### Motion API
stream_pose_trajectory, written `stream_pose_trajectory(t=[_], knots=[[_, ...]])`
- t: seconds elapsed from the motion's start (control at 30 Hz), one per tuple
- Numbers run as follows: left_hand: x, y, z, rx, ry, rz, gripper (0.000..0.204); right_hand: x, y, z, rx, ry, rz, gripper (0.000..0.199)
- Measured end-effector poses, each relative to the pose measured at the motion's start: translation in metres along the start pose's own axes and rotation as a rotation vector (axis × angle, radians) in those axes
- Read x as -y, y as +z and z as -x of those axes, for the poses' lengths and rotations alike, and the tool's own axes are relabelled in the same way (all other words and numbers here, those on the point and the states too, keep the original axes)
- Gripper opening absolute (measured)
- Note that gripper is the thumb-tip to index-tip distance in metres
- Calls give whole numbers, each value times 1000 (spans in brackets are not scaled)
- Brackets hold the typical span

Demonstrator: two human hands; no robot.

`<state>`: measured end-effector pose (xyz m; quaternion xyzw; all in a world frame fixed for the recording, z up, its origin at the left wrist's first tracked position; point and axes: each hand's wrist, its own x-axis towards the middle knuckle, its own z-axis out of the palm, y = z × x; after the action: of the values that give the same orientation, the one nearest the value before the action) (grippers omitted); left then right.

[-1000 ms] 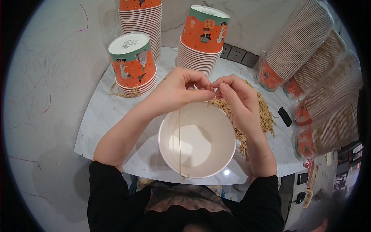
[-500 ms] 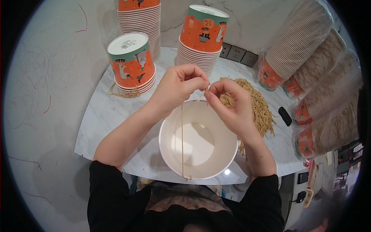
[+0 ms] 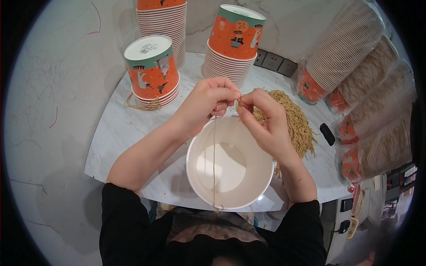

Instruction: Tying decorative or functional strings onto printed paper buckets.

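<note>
A large white paper bucket (image 3: pixel 260 170) stands mouth up in front of me. One thin tan cord (image 3: pixel 214 159) runs across its mouth, from the near rim, where it is fastened, toward the far rim. Just beyond the far rim, my left hand (image 3: pixel 216 96) pinches the cord between thumb and forefinger. Its fingertips meet those of my right hand (image 3: pixel 266 116), which also pinches a bit of cord there. The fingers partly hide the cord's end. Beside my right wrist lies a heap of cut tan cords (image 3: pixel 298 122).
Stacked upside-down orange and green buckets stand at the back: a short stack (image 3: pixel 153 75), a taller one (image 3: pixel 162 29) and another (image 3: pixel 235 40). Bagged bucket stacks (image 3: pixel 341 48) lean at right, near a black object (image 3: pixel 327 134). Sockets (image 3: pixel 270 61) line the wall.
The bucket has shifted slightly to the right with its cord. My left fingers have curled in more, and both hands still pinch the cord close together.
</note>
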<state>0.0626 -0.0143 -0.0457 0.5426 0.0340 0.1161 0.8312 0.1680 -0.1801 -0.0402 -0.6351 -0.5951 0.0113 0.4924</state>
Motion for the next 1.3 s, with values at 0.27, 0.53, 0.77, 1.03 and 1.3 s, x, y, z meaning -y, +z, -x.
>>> stream_pose_trajectory(t=[0.27, 0.53, 0.77, 1.03, 1.3], knots=[[6, -5, -5, -2, -89, 173, 5, -4, 2, 0, 15, 6, 14, 8], [-1, -2, -5, -19, -75, -25, 3, -15, -8, -2, 85, 266, -199, 10], [-1, 1, -5, -82, -91, -5, 5, -26, 0, -9, -33, 337, -548, 14], [-1, 6, -1, -92, 38, -187, 16, -30, 3, -7, -9, 358, -537, 16], [14, -1, -9, 25, 271, -330, 14, -30, -5, -10, 41, 239, -186, 8]])
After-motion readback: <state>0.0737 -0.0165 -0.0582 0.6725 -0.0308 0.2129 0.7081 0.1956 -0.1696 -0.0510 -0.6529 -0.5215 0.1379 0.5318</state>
